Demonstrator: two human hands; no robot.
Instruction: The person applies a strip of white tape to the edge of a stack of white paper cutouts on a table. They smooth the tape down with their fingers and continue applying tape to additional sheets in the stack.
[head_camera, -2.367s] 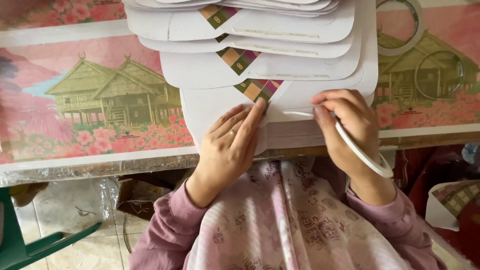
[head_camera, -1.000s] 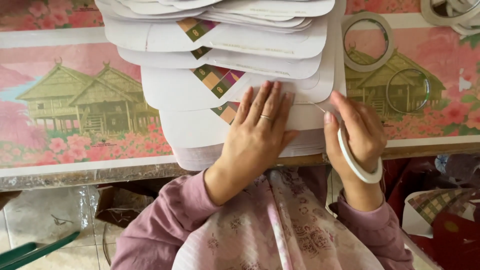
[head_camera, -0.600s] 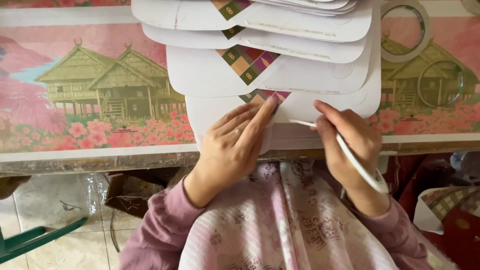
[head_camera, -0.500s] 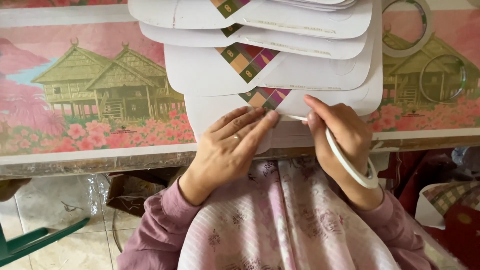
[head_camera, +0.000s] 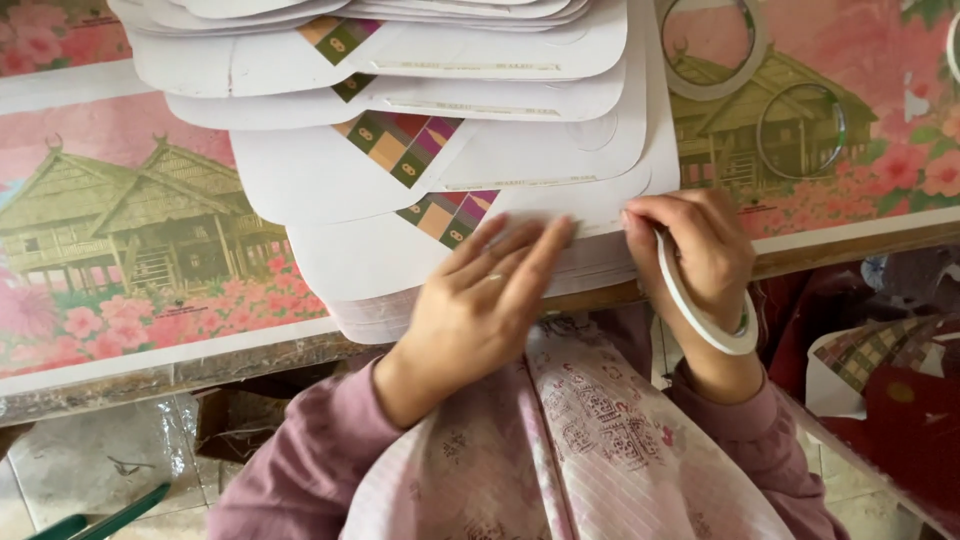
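My left hand (head_camera: 478, 305) lies flat and open, fingers pressing the nearest white card blank (head_camera: 390, 262) of the fanned stack at twelve o'clock. My right hand (head_camera: 700, 255) pinches the double-sided tape roll (head_camera: 700, 310) at three o'clock. I should keep the strip taut and rub outward firmly.

Craft workshop: stacked card cutouts (head_camera: 420, 170), tape rolls (head_camera: 800, 130) on bench.

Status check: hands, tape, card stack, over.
Left hand flat on top white card. Right hand holds tape roll at card's edge. Two more tape rolls beyond; nothing blocking.
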